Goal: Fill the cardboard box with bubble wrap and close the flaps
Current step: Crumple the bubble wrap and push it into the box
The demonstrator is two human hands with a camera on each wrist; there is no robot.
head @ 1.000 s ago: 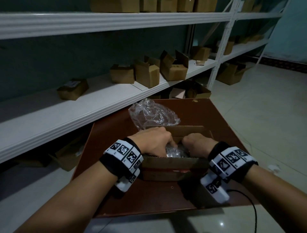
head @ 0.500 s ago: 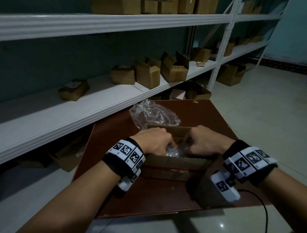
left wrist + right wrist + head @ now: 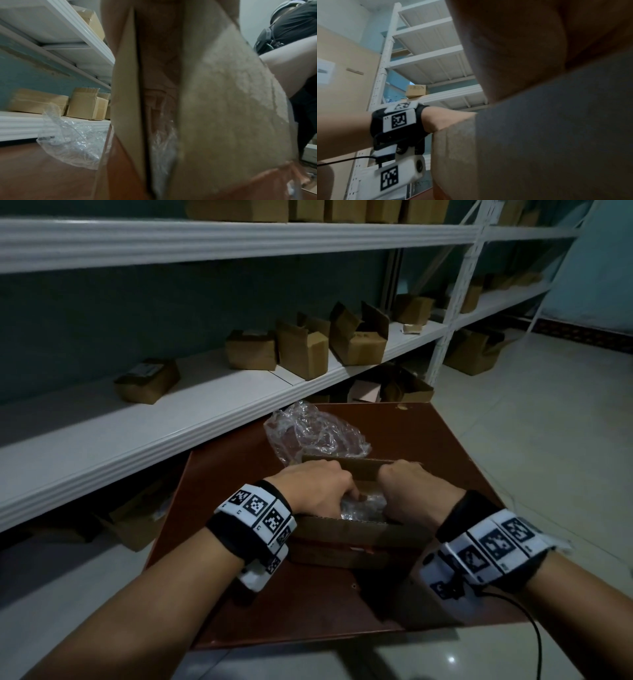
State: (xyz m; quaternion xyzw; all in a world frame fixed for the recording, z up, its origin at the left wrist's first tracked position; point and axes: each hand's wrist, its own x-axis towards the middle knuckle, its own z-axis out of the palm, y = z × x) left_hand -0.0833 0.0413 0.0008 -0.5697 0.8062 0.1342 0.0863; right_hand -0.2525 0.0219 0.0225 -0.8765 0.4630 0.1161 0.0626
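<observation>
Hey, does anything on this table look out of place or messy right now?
One crumpled wad of bubble wrap lies loose on the table behind the cardboard box, outside it, while both hands push wrap inside. Otherwise nothing stands out.

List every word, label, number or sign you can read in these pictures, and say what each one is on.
None can be read.
Label on the small shelf box: too blurred.
Print on the open shelf box: too small.
Print on the box on the far shelf: too blurred.
Wristbands: black-and-white square marker patterns; tiny characters beside them cannot be made out.
</observation>
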